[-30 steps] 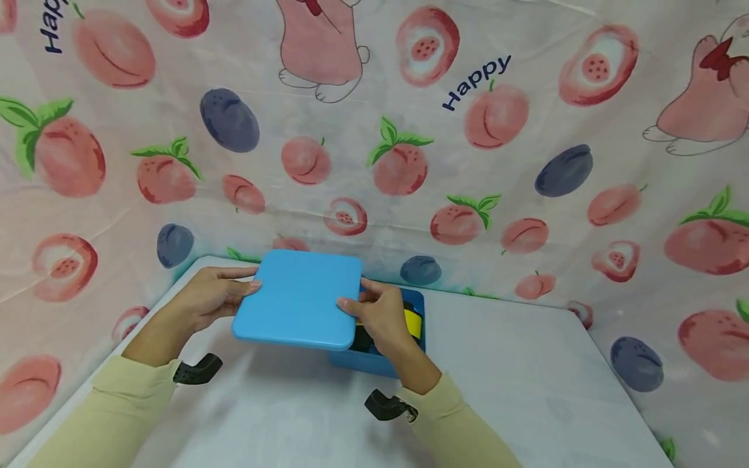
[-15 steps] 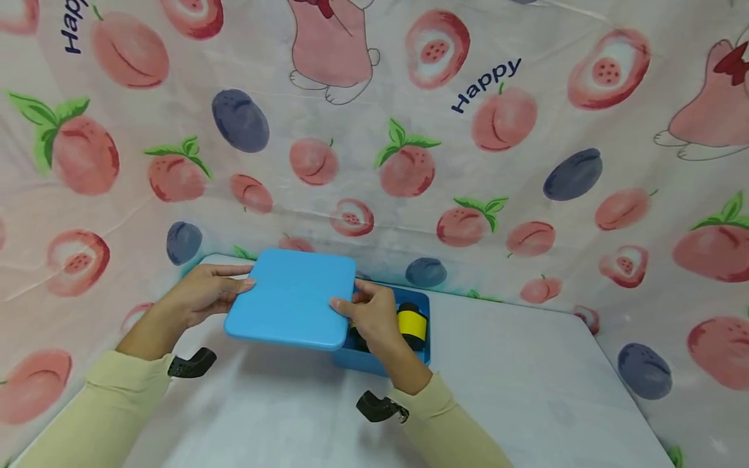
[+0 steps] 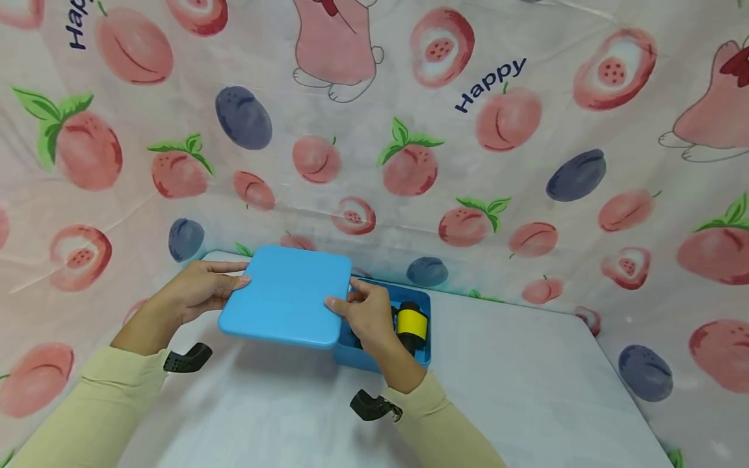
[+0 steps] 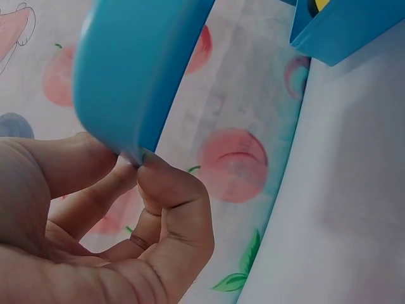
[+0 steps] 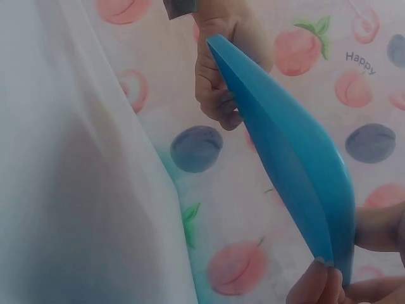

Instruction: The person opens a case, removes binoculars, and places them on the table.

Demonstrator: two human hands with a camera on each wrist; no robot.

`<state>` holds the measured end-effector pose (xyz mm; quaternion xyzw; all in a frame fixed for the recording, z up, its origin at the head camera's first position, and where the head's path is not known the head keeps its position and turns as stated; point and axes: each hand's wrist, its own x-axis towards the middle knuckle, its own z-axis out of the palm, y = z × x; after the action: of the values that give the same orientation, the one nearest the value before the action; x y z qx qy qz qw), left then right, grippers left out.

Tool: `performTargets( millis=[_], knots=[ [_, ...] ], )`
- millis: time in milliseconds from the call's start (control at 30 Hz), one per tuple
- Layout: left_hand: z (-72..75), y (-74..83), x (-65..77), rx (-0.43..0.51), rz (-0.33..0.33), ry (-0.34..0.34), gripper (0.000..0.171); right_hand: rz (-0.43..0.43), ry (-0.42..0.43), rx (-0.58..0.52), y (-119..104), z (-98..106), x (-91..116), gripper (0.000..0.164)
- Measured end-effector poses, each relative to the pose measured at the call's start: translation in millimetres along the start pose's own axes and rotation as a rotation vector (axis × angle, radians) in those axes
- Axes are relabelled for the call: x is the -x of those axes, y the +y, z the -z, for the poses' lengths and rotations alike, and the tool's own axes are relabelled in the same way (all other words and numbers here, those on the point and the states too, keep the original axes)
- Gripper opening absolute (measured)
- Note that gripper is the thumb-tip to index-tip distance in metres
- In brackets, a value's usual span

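A flat blue lid (image 3: pixel 287 296) with rounded corners is held up over the table, tilted, between both hands. My left hand (image 3: pixel 201 290) pinches its left edge; the left wrist view shows thumb and fingers meeting at the rim of the lid (image 4: pixel 136 76). At the right edge my right hand (image 3: pixel 368 316) grips it, thumb on top and fingers beneath. Behind the right hand stands a blue box (image 3: pixel 358 359), partly hidden by the lid and that hand. Inside it lies a black object with a yellow band (image 3: pixel 412 325), its left part covered.
The white table (image 3: pixel 515 383) reaches back to a hanging cloth (image 3: pixel 363 162) printed with peaches and other fruit. The box sits near the table's back edge. A black wrist mount (image 3: pixel 188 359) sticks out from the left sleeve, another black mount (image 3: pixel 374 406) from the right.
Both hands have shifted the lid a little to the left, away from the box. More of the box and of the yellow-banded object now shows. The view has turned slightly left.
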<state>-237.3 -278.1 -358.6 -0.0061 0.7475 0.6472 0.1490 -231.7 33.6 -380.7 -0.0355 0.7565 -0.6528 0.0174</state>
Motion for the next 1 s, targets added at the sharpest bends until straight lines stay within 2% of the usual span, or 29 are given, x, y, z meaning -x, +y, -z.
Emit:
performTargets(
  millis=[733,1000],
  knots=[
    [15.5,-5.4,2.1,0.007,0.030,0.020,0.079,-0.023,0.030,-0.004,7.1,-19.5,-2.6,0.066],
    [19.8,-10.5,4.0,0.029,0.032,0.007,0.079,-0.024,0.038,-0.013,12.2,-28.2,-3.3,0.065]
  ],
)
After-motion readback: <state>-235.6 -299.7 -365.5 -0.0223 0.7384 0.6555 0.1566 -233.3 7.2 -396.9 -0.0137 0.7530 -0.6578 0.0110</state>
